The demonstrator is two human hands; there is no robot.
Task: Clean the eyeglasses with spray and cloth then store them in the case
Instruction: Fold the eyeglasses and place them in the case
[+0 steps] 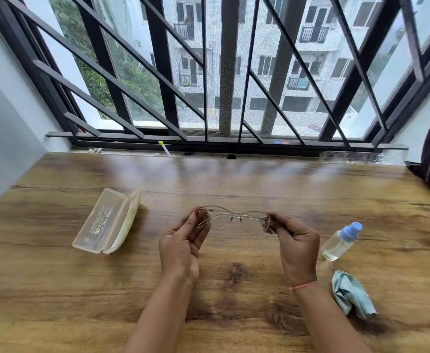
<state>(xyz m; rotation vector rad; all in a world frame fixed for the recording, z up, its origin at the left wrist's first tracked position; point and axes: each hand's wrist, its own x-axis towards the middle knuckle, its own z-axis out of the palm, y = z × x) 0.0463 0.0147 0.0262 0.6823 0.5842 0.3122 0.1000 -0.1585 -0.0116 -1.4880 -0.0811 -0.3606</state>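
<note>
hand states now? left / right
Left hand: fingers pinch the eyeglasses at one end.
Right hand: fingers pinch the other end.

A room in a home, likely an upper-floor flat. A wood-grain tabletop (234, 179) runs up to a wide window (208, 72) fitted with a dark metal grille (157, 59) and fine mesh screen. Outside stand pale apartment blocks (298, 47) with small balconies, seen from above street level, and green trees (122, 67). Plain white walls (2, 110) flank the window.
</note>
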